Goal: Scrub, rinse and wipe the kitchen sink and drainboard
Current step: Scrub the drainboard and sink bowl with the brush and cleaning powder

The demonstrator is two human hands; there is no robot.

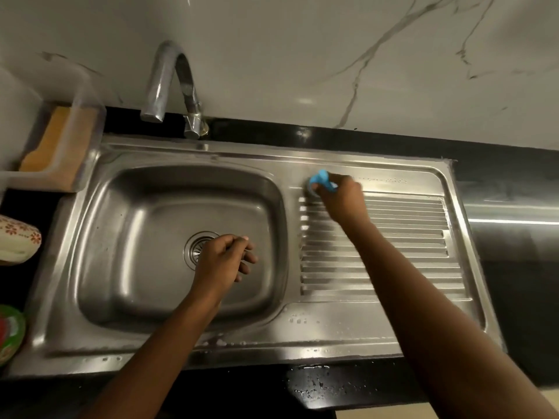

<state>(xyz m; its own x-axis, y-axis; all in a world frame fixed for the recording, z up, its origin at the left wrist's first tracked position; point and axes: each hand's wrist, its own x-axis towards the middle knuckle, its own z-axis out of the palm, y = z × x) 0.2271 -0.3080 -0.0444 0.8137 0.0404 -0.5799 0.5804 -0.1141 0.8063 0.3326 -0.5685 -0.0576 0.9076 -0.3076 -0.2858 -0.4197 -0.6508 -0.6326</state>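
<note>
Fingers (323,192) of my right hand (340,201) grip a blue scrubber (321,177), mostly hidden under them, on the drainboard (402,237) up and right of the drain (196,249). Left hand (222,260) hangs just right of the drain, fingers loosely curled, covering its edge. Drainboard ribs lie open farther right, out to the rim.

Black countertop (514,282): steel sink (332,337) set in; clear container (87,116) back left; water droplets (314,385) on front edge.
</note>
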